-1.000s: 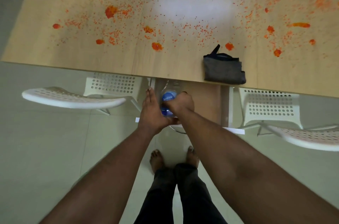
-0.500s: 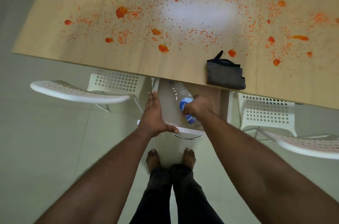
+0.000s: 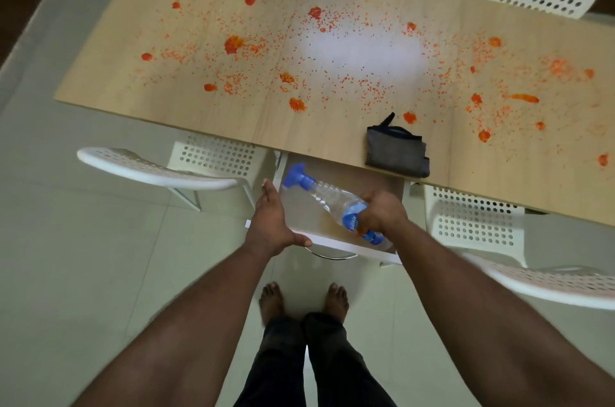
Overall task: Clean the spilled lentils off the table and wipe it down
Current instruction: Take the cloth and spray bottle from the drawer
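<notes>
The right hand (image 3: 382,211) was closed around the lower part of a clear plastic spray bottle (image 3: 327,198), gripping it near its blue label, with the bottle tilted so that its blue spray head pointed up and to the left, over an open drawer (image 3: 376,182) under the near edge of the table (image 3: 332,143). The left hand (image 3: 271,218) rested on the drawer's left front corner, fingers laid along the side wall and the thumb hooked over the white front panel, above a curved metal handle (image 3: 327,255). The two hands were apart, one at each side of the drawer. Orange lentils (image 3: 366,87) lay scattered across most of the light wooden tabletop, thin in some places and gathered into small wet-looking orange clumps (image 3: 233,44) in others, from the left end to the far right. A pale patch of glare sat in the middle of the table. A folded grey cloth (image 3: 397,153) with a dark trim lay on the table at its near edge, just above the right side of the drawer and close to one of the clumps. White perforated chairs (image 3: 213,162) stood tucked in on either side of the drawer, and two more showed at the far side of the table. The person stood barefoot on the pale tiled floor (image 3: 83,273), in dark trousers, directly in front of the drawer.
</notes>
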